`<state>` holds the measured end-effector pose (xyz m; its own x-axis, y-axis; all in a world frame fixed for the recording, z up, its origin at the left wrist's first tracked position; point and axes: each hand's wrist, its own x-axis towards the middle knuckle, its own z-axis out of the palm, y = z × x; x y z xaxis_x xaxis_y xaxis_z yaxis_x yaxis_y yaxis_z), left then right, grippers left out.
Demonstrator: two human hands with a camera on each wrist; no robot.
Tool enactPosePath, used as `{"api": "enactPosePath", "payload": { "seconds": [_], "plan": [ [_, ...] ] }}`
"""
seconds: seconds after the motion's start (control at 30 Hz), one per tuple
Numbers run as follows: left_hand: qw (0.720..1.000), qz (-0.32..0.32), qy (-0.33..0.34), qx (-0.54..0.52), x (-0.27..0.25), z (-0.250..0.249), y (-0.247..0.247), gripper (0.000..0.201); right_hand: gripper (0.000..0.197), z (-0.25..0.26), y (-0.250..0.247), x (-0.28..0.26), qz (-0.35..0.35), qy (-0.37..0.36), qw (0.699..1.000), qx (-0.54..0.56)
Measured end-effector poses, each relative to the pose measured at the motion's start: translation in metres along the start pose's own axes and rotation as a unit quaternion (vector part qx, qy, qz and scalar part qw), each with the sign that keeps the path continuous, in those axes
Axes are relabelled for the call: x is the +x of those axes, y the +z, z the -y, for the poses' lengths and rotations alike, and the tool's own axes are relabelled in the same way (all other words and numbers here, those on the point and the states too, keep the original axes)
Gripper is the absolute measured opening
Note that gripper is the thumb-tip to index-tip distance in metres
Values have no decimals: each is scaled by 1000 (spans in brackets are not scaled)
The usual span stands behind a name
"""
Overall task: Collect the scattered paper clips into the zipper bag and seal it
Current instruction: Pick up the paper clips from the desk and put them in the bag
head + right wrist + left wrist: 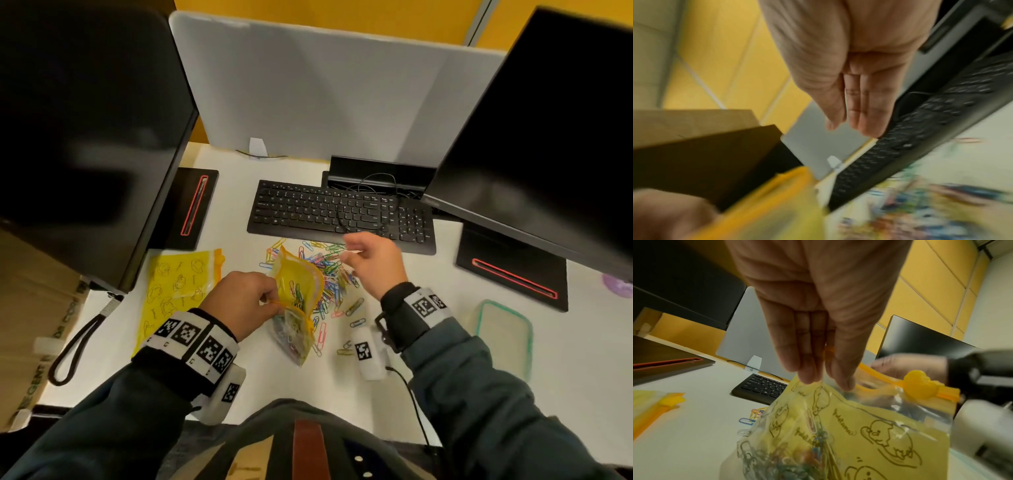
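I'm pinching the zipper bag [297, 305] at its open rim with my left hand [241, 303], fingers and thumb curled on the top edge, so the bag is hanging mouth-up just above the bench [239, 383] with a load of clips already sitting in its bottom. My right hand [371, 262] is hovering empty, fingers loose and fairly straight, nothing in it as far as the blurred wrist view is showing. The pile of paper clips [330, 270] is lying right beside the bag, on its right and far side, directly under and just left of my right hand, so that hand is the nearer one for the next scoop. The bag's long axis is running roughly toward and away from me, mouth tilting toward the pile. A few stray clips [346, 317] are lying nearer me, between the bag and my right wrist. The yellow slider [919, 385] is sitting at one end of the open track. The keyboard [339, 214] is sitting just behind the pile, limiting any sweep away from me. A second yellow bag [178, 291] is lying flat to the left, and a phone case [507, 337] is resting well off to the right.
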<state>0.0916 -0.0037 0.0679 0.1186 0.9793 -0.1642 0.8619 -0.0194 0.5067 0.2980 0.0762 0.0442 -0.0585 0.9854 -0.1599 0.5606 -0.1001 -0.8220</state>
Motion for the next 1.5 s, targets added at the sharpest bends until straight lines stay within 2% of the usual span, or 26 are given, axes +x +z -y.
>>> {"api": "enactPosePath", "payload": {
  "seconds": [0.03,0.13,0.2,0.27,0.33,0.4,0.53,0.57,0.63,0.77,0.87,1.0,1.07,1.1,1.17,1.23,1.27,1.33,1.4,1.47,1.5],
  "plan": [
    [1000,0,-2,1,-1,1,0,14,55,-13,-2,5,18,25,997,-68],
    [1000,2,-3,0,-4,2,1,14,111,-43,9,7,160,82,956,-230],
    [1000,2,-6,-2,-5,2,2,13,128,-52,26,1,209,68,933,-285],
    [1000,1,-10,-2,-4,3,2,14,133,-55,42,-5,229,40,919,-318],
    [1000,0,-13,-3,-3,3,1,13,130,-55,54,-9,230,19,906,-354],
    [1000,0,-15,-3,-3,3,1,13,115,-54,60,-12,214,0,906,-366],
    [1000,-5,-12,-8,-2,3,1,12,46,-59,56,-15,136,-56,927,-346],
    [1000,-4,-11,-11,-1,2,1,12,35,-60,54,-16,123,-67,928,-345],
    [1000,-2,-8,-10,0,2,1,12,27,-63,50,-18,114,-75,932,-335],
    [1000,1,-3,-6,3,0,1,12,24,-66,44,-17,100,-76,933,-339],
    [1000,6,5,2,5,-1,1,12,24,-64,34,-18,78,-43,952,-293],
    [1000,6,12,4,9,-1,0,12,16,-41,9,-20,-24,0,992,-122],
    [1000,9,16,8,11,-2,1,12,14,-18,-3,-24,-53,-8,999,-9],
    [1000,11,17,9,12,-2,2,12,16,-6,-7,-25,-43,-16,999,28],
    [1000,13,19,9,15,-3,3,12,12,18,-8,-28,23,-33,997,65],
    [1000,15,23,12,17,-4,3,11,15,34,-1,-30,81,-51,994,53],
    [999,17,25,15,17,-4,3,11,18,36,1,-30,84,-60,994,38],
    [999,17,24,14,17,-2,3,10,23,31,1,-27,44,-60,997,21],
    [1000,11,21,12,16,0,2,11,31,11,-7,-24,11,-24,999,-32],
    [1000,6,20,8,15,2,2,11,51,-17,-14,-26,66,51,984,-160],
    [1000,5,18,5,14,3,1,12,64,-32,-15,-30,119,85,962,-231]
  ]
}}
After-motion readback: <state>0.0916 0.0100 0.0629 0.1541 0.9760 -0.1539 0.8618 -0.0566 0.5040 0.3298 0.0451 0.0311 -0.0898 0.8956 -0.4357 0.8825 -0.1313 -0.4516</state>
